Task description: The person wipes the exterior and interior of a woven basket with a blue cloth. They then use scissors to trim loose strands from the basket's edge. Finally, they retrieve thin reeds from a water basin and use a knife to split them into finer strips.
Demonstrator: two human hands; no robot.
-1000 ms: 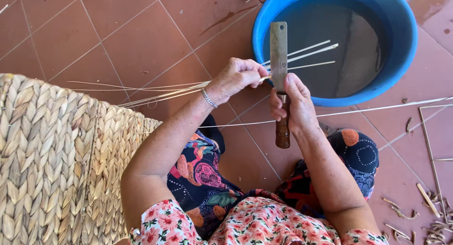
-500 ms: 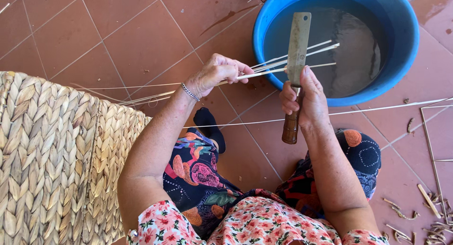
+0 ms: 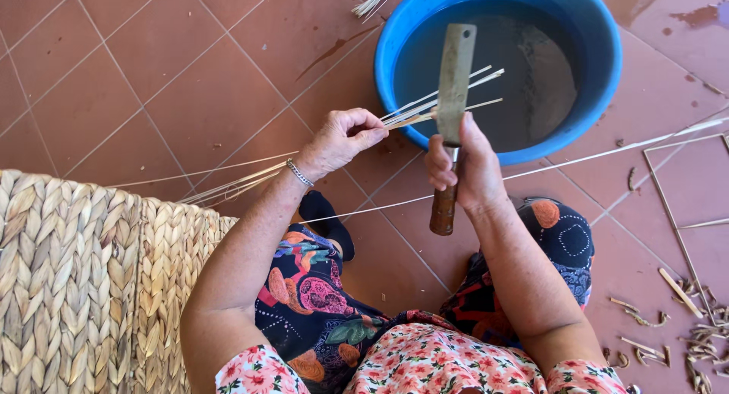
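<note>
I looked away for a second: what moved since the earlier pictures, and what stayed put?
The left hand drew the thin strips leftward, away from the knife, which tilted slightly right in the right hand. Both grips held throughout. The blue basin and woven mat stayed put.

We are losing the thin reeds (image 3: 437,105) where they are passing behind the knife (image 3: 453,98) blade and inside the left hand (image 3: 338,140). The right hand (image 3: 463,170) is covering the handle's middle. The picture's edges are cutting off the woven mat (image 3: 76,280) and blue basin (image 3: 600,52).
</note>
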